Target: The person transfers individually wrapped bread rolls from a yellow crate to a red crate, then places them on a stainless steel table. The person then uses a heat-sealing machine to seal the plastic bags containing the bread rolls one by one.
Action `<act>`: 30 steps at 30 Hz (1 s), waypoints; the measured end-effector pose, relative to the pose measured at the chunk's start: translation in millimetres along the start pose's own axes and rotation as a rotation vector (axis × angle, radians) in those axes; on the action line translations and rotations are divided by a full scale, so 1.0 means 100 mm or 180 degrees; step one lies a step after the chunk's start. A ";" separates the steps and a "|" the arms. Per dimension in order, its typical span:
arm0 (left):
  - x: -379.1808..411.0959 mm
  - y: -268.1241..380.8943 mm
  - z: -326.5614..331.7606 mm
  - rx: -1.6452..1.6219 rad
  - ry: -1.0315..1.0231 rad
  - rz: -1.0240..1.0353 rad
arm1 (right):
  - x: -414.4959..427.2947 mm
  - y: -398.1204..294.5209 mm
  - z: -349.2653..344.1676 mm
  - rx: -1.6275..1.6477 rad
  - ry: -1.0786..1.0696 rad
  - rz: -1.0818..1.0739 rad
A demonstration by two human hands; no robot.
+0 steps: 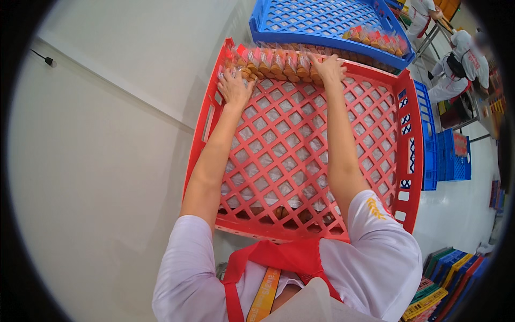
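Note:
A red plastic crate (407, 153) with a lattice bottom lies before me. Along its far wall runs a row of clear bags of round brown baked goods (277, 64), packed side by side. My left hand (235, 88) rests with spread fingers on the bags at the row's left end. At the right end, my right hand (330, 71) reaches over the last bags, its fingers towards the far wall; whether it grips a bag is hard to tell. Through the lattice, more clear wrapping shows below.
Beyond the red crate stands a blue crate (257, 30) holding similar bags (378, 40). Blue crates (429, 141) stand to the right, and stacked coloured crates (450, 273) at lower right. A pale wall (100, 161) is on the left. Co-workers (462, 64) are at tables at upper right.

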State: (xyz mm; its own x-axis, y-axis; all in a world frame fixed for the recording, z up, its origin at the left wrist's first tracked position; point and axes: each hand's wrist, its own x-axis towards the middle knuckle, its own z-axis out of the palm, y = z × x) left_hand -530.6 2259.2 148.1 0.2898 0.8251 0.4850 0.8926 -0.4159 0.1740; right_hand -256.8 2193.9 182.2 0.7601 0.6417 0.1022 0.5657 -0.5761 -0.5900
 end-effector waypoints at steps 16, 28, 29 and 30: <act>0.27 -0.39 0.10 0.1598 -0.0641 -0.0129 | 0.25 0.66 0.52 -0.0167 0.0089 -0.0568; -0.50 -0.48 -0.68 -0.1221 -0.0209 -0.0245 | -0.14 0.97 -0.17 0.2750 -0.0883 -0.0567; -0.73 -0.44 -0.98 -0.1319 -0.0124 -0.0364 | -0.19 0.79 -0.25 0.2422 -0.0928 -0.0796; -0.95 -0.35 -1.34 -0.1368 -0.0368 -0.0592 | -0.23 0.65 -0.30 0.2793 -0.1254 -0.0723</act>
State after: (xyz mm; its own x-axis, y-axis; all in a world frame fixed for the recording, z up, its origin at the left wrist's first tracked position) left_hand -636.1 2144.5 211.2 0.1971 0.9274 0.3178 0.7164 -0.3576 0.5990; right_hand -227.7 2126.7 165.4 0.4121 0.9049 0.1066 0.1262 0.0592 -0.9902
